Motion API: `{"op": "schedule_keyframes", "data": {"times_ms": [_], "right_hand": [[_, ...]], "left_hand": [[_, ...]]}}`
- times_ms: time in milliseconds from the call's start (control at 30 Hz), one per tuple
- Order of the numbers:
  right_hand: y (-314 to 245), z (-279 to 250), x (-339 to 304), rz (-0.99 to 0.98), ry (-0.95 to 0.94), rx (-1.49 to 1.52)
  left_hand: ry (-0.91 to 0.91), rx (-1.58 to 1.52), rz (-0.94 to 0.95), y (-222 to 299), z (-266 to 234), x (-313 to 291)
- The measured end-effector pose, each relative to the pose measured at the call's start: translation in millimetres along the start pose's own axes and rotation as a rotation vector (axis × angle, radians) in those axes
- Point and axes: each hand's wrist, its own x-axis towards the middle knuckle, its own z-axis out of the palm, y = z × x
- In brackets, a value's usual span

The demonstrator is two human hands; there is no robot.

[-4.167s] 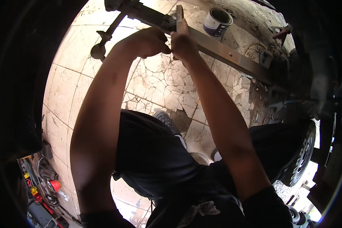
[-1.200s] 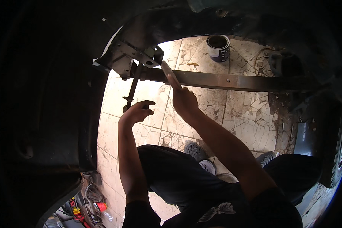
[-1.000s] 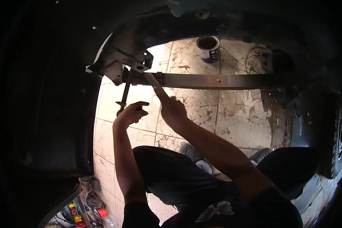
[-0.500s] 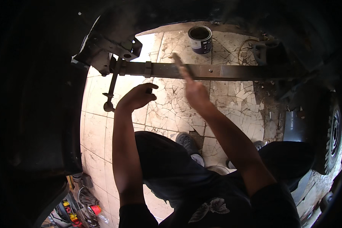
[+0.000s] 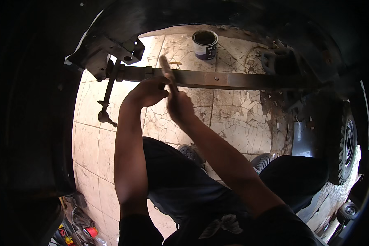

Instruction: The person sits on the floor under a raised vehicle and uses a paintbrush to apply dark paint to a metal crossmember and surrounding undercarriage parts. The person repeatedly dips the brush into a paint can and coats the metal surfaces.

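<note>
My right hand [image 5: 180,107] is wrapped around a slim brown stick-like tool [image 5: 166,67], its blunt end pointing up and away; motion blurs it, so its exact kind is unclear. Just left of it, my left hand [image 5: 145,92] is bent at the wrist with fingers and thumb curled inward. Something small and dark seems to sit between its fingertips, too hidden to name. The tool passes close by these fingertips; whether they touch I cannot tell. Both hands are at the near side of a dark metal axle beam [image 5: 242,81], which runs across the view.
A paint can [image 5: 205,51] with an open top stands on the cracked tile floor [image 5: 233,117] beyond the beam. At left hangs a rod with a ball joint [image 5: 103,116]. Dark bodywork surrounds the view. A tyre [image 5: 347,143] stands at right; tools and cables [image 5: 80,223] lie lower left.
My right hand has swung left and slightly down with the tool, bringing it beside my left hand. The left hand has risen slightly against the beam. The whole view has shifted a little.
</note>
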Motion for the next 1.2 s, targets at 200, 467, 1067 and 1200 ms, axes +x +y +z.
{"op": "schedule_keyframes", "data": {"times_ms": [200,467,1067,1200], "right_hand": [[55,-46,-11,-0.009,-0.113,-0.137],[137,-192,-91,0.277,0.062,-0.352],[97,-139,-20,0.224,-0.054,-0.283],[122,-157,-88,0.123,-0.004,-0.230]], "left_hand": [[0.297,0.031,0.003,-25,3,8],[0.171,-0.165,0.077,25,9,6],[0.175,-0.067,0.165,67,24,74],[0.086,-0.006,0.221,71,22,68]]}}
